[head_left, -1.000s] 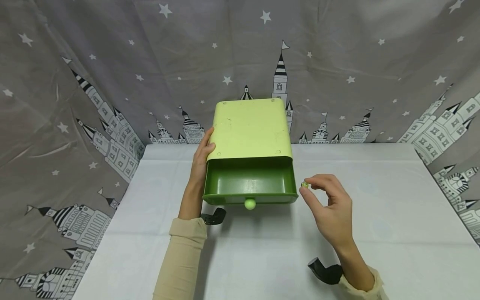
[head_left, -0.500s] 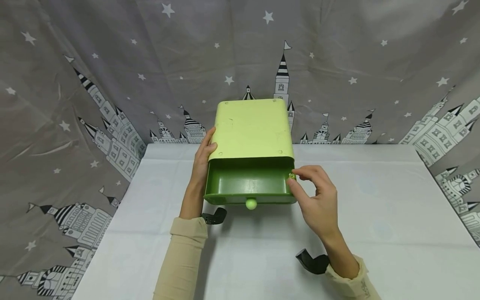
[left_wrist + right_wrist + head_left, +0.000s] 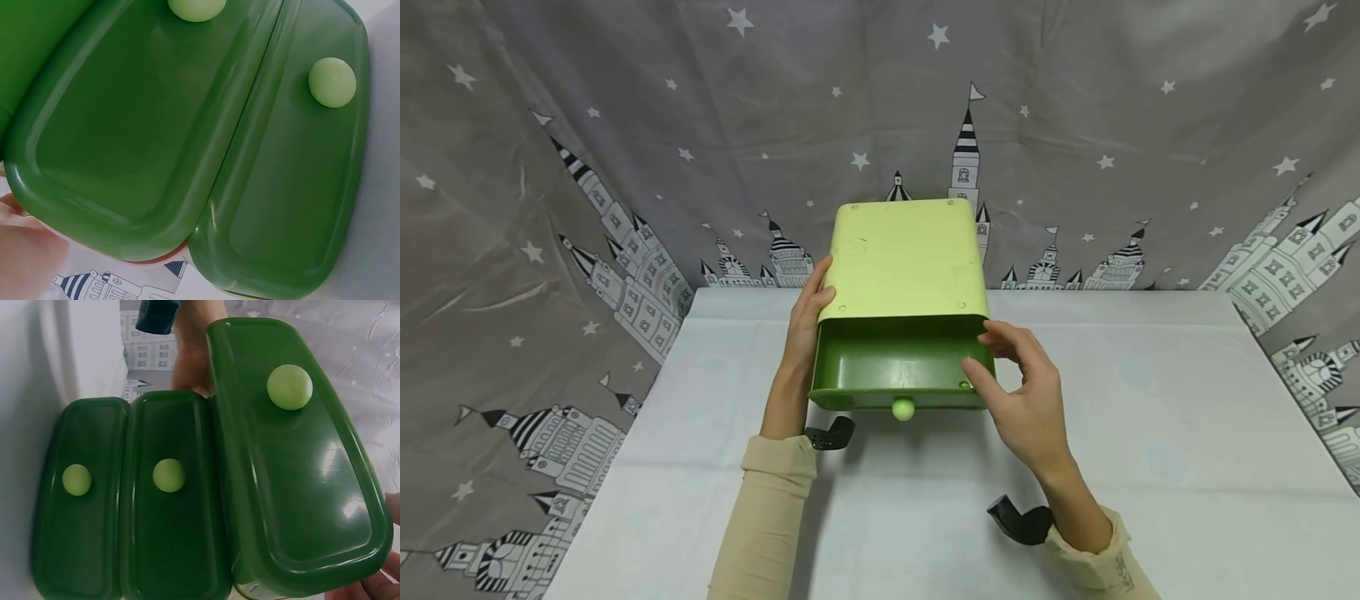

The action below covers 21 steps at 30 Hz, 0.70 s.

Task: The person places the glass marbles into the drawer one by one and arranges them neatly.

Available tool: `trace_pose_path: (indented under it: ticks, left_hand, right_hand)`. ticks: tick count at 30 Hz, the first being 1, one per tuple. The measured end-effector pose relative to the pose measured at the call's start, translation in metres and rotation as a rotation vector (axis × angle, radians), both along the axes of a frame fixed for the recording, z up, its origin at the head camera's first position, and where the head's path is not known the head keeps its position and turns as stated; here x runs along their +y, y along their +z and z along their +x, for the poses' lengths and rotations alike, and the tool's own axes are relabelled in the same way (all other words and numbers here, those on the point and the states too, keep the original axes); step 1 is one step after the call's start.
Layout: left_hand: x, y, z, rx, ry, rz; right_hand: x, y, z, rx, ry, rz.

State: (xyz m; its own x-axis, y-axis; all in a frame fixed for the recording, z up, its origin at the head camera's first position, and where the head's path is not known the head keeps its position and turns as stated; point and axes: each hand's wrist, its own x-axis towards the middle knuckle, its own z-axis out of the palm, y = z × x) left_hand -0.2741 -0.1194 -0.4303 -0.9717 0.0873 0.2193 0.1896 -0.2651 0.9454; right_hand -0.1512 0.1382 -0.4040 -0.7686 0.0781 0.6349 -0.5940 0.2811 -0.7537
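Note:
A mini drawer cabinet (image 3: 910, 258) with a light yellow-green top stands mid-table in the head view. Its top green drawer (image 3: 880, 367) is pulled out. Inside, near the front right corner, lies a small green marble (image 3: 965, 384). My right hand (image 3: 1026, 392) hovers at the drawer's right side, thumb over the interior and fingers apart from it, holding nothing. My left hand (image 3: 805, 333) rests along the cabinet's left side with extended fingers. In the right wrist view, two lower drawers (image 3: 169, 537) are closed, each with a round light green knob (image 3: 169, 475).
A white cloth (image 3: 1150, 433) covers the table. Behind it hangs a grey curtain (image 3: 880, 100) printed with castles and stars. A black wrist-worn device (image 3: 1021, 521) shows at my right wrist, another black device (image 3: 831, 433) at my left.
My right hand has moved left from beside the cabinet to the drawer, and its thumb and fingers have parted, letting the marble drop inside. My left hand has stayed in place.

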Motion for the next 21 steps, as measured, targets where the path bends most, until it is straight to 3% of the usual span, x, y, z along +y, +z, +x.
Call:
trace_pose_path:
  ticks: [8,12,21]
  left_hand:
    - [-0.001,-0.001,-0.001,0.003,-0.001,-0.035]
    - [-0.001,0.001,-0.001,0.005,-0.009,-0.046]
    - [-0.003,0.001,0.000,-0.018,-0.051,-0.058]
  right_hand:
    - [0.003,-0.003,0.004,-0.036,0.010,0.030]
    - [0.006,-0.006,0.005,-0.061,0.060,0.019]
    - [0.013,-0.023,0.004,-0.260,0.156,0.173]
